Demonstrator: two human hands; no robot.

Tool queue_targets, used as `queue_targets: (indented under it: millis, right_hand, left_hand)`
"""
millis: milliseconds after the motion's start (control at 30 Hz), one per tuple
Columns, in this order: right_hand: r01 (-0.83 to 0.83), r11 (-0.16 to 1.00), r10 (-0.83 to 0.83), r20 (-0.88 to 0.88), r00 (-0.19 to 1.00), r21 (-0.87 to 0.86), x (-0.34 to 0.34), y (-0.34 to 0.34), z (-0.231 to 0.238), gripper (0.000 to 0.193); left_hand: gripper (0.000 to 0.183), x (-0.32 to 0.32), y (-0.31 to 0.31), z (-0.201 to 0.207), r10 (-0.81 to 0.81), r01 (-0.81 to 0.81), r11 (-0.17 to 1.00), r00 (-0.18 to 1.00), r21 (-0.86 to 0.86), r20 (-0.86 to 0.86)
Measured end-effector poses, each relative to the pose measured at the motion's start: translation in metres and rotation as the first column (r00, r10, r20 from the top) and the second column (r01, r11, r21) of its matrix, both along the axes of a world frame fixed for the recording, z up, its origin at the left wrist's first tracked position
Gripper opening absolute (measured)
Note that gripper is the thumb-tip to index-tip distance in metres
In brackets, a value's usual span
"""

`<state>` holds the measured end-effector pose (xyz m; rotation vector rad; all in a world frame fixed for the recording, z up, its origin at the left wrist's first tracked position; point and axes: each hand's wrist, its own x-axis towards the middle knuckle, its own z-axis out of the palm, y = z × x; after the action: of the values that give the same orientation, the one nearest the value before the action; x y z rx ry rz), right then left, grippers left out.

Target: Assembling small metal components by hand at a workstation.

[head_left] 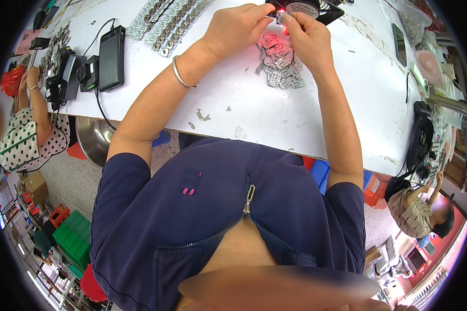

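My left hand [238, 28] is at the far side of the white table [233, 109], its thumb and forefinger brought together beside a small glowing red light. What those fingers hold, if anything, is too small to make out. Close by on the right, my right hand [312, 42] pinches a small silvery metal piece [280, 17] between thumb and finger. Both sets of fingertips meet in front of a black fan [321, 10]. Just below them lies a loose pile of small flat metal pieces [283, 70], its upper part tinted red by the light.
Rows of metal parts with round pieces [172, 32] lie at the far left. A black power bank [111, 57] with cables stands left of my arm. Co-workers sit at left [28, 135] and right [412, 212]. A steel basin [94, 140] is under the table's left edge.
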<state>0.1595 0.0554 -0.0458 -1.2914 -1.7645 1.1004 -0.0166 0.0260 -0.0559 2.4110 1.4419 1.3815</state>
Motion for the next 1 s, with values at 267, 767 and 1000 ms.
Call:
queue_targets:
  millis: [267,767,1000]
  right_hand:
    - [0.021,0.999,-0.023,-0.088,0.996,-0.026,0.000,-0.001,-0.003,0.024]
    - [0.058,0.998,-0.058,0.004,0.998,-0.007,0.040,-0.057,-0.009,0.017]
    - [-0.123,0.992,0.126,-0.122,0.985,0.031,0.031,-0.054,0.001,0.014]
  left_hand:
    - [0.021,0.005,-0.010,0.007,0.001,-0.001,1.000,1.000,-0.003,-0.015]
    - [0.024,0.020,-0.029,0.005,-0.262,0.182,0.893,0.954,-0.413,-0.146]
    - [0.039,0.023,-0.028,0.017,-0.301,0.320,0.812,0.946,-0.488,0.121]
